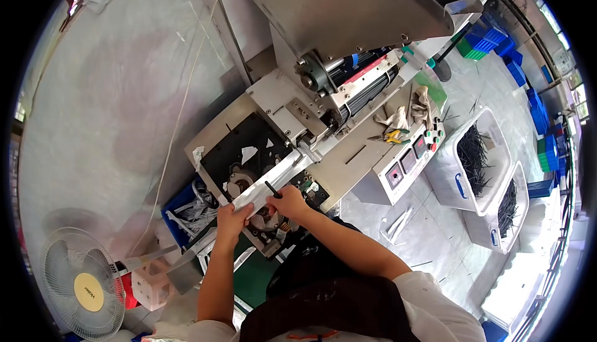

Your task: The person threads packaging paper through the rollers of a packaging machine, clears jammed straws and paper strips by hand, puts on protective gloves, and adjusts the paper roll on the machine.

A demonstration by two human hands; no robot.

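A long white strip of film or paper (267, 183) runs diagonally across the machine (283, 109). My left hand (231, 221) is closed on the lower end of the strip, thumb along its edge. Close by on the right, my right hand (287, 204) pinches a short black stick (272, 189), its tip pointing up and left over the strip. I cannot tell whether the stick is a pen or a rod. Under the strip lie a dark machine plate (233, 149) with white scraps and round metal parts (239, 182).
Pliers with yellow handles (393, 137) and gloves (421, 106) lie near the control panel (407, 160). White bins (460, 183) hold many black sticks. A fan (87, 289) stands lower left, near a blue crate (180, 214) of white scraps. A metal hopper (348, 6) overhangs the machine.
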